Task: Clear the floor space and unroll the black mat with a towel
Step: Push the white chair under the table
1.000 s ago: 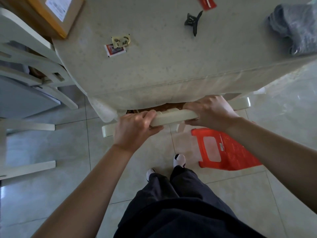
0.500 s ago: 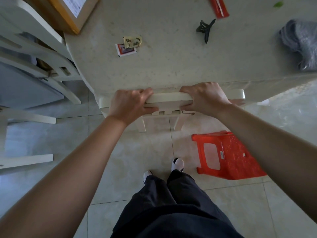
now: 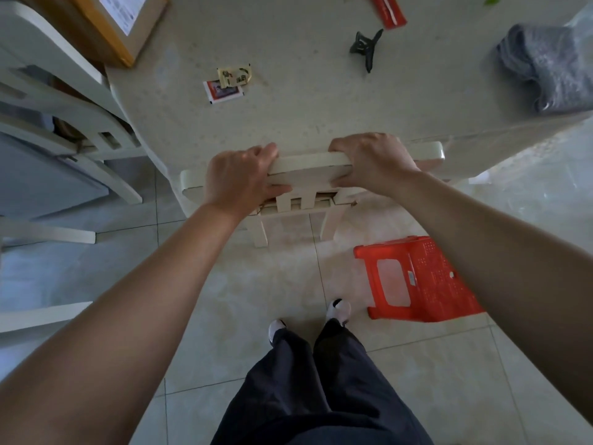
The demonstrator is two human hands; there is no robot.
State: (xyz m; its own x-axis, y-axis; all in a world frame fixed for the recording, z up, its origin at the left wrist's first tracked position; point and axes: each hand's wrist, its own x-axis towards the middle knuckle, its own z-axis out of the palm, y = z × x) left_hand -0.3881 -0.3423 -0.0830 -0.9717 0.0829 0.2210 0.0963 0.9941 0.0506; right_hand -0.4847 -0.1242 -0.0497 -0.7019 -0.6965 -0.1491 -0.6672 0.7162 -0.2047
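Gripping the chair's top rail [image 3: 308, 163] w/ left hand [image 3: 239, 179] & right hand [image 3: 373, 162], chair now tucked further under table [image 3: 321, 101].

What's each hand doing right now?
Left hand: closed on the chair back.
Right hand: closed on the same chair back.

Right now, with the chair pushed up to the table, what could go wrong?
The left hand and right hand grip the chair's top rail right at the table edge, so fingers could get pinched. The red stool sits beside the feet, easy to trip over when stepping back.
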